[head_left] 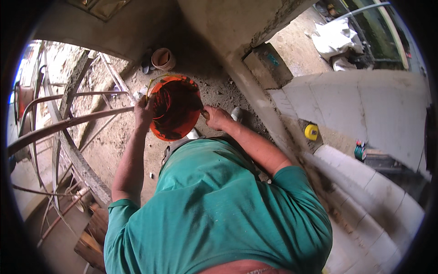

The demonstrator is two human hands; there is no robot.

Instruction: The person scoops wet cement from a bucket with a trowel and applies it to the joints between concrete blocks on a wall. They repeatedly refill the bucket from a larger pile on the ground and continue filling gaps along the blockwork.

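An orange bucket (175,107) with a dark, dirty inside hangs over the dirt floor in front of my green shirt. My left hand (145,112) grips its left rim, just below a thin yellow handle (153,82). My right hand (216,117) holds the right rim, fingers curled at the edge. What lies inside the bucket is too dark to make out.
A brown pot (163,58) stands on the dirt floor beyond the bucket. Curved metal bars (64,123) and wooden planks (93,237) fill the left. On the right, a white block wall (365,109) carries a yellow tape measure (311,132) and small cans (360,150). A white sack (335,36) lies far right.
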